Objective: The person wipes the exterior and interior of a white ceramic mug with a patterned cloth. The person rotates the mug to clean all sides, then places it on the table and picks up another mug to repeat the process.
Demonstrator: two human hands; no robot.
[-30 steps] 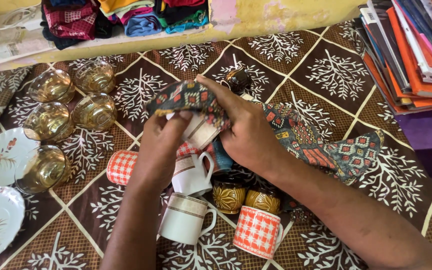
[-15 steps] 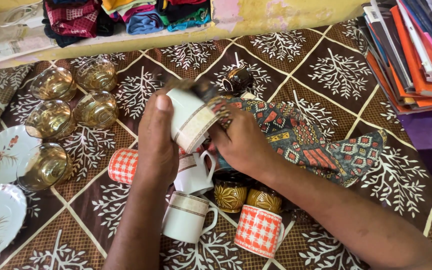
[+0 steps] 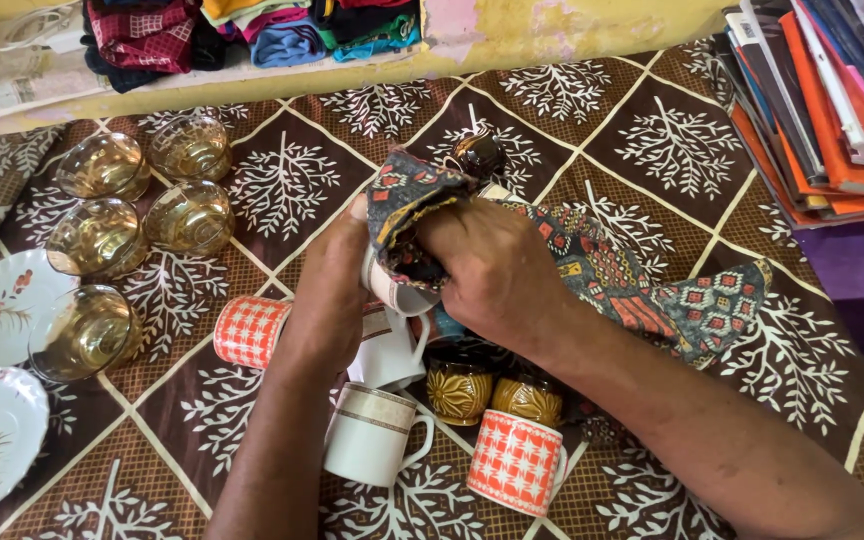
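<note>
In the head view, little room is free: four amber glass bowls [image 3: 117, 240] fill the upper left, stacked books [image 3: 822, 100] the upper right, and mugs crowd under the hands. In the middle, the left hand [image 3: 327, 300] grips a white ceramic mug [image 3: 397, 290], tipped with its mouth toward the right hand [image 3: 492, 270]. That hand is closed, pressing a dark patterned cloth [image 3: 652, 295] over and into it. Below lies a brown tablecloth with white trees [image 3: 282, 180].

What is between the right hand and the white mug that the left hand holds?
In the head view, the patterned cloth lies between them: the right hand presses a bunched part of it against the white mug, which the left hand grips.
</note>
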